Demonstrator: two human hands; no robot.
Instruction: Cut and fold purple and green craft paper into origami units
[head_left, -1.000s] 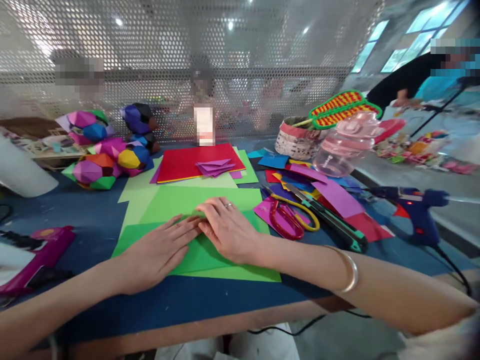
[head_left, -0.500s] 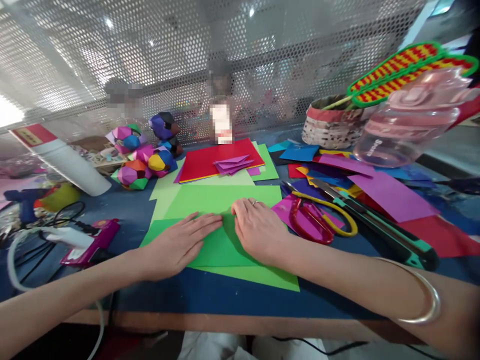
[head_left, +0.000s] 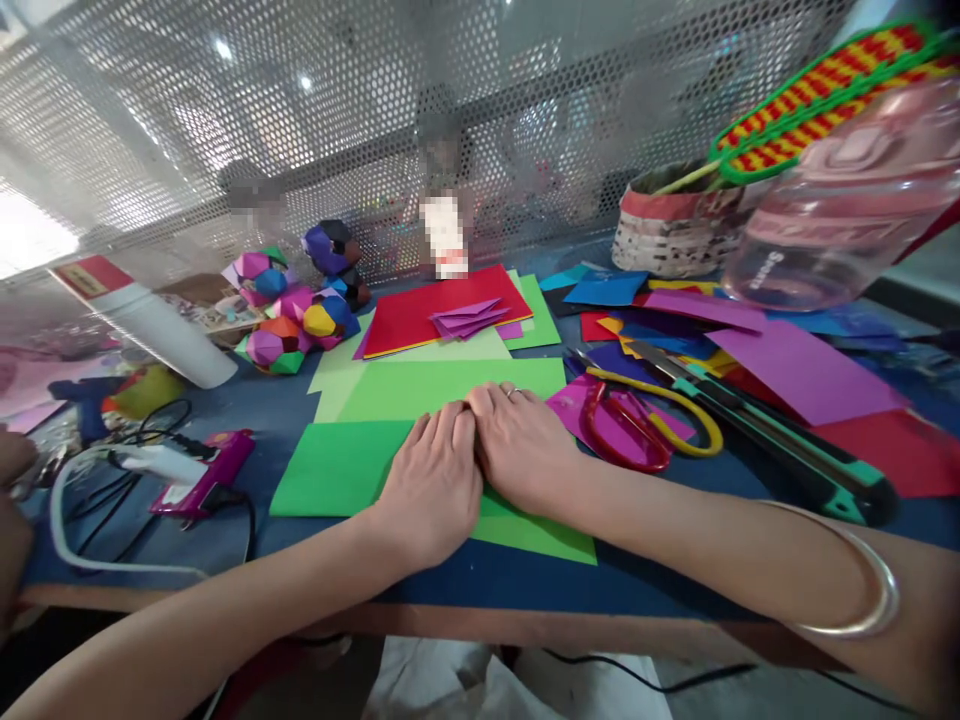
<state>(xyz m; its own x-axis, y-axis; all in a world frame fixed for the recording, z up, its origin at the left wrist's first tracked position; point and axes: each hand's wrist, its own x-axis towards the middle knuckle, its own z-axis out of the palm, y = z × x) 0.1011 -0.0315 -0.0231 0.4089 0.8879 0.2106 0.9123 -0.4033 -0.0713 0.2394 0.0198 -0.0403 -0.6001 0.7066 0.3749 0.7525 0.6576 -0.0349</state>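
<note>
A sheet of green paper (head_left: 328, 468), folded over, lies on lighter green sheets near the table's front edge. My left hand (head_left: 437, 478) rests on it, its fingers close together and bent down at the paper's far edge. Right against it, my right hand (head_left: 519, 436) presses the same edge with its fingers curled; a ring and a silver bangle show on this arm. Both hands' fingertips are hidden beneath the knuckles. A light green sheet (head_left: 450, 388) shows beyond the fold, and another light green corner (head_left: 544, 537) sticks out in front.
Scissors (head_left: 626, 430) and a utility knife (head_left: 780, 430) lie to the right among coloured papers (head_left: 814, 375). Red paper (head_left: 405, 315) is behind. At left are paper balls (head_left: 274, 343), a white tube (head_left: 161, 330) and a power strip (head_left: 206, 475). A pink bottle (head_left: 817, 240) stands far right.
My left hand has slid right along the green paper to meet my right hand, uncovering the paper's left part. The right hand stays nearly in place. The view has shifted slightly.
</note>
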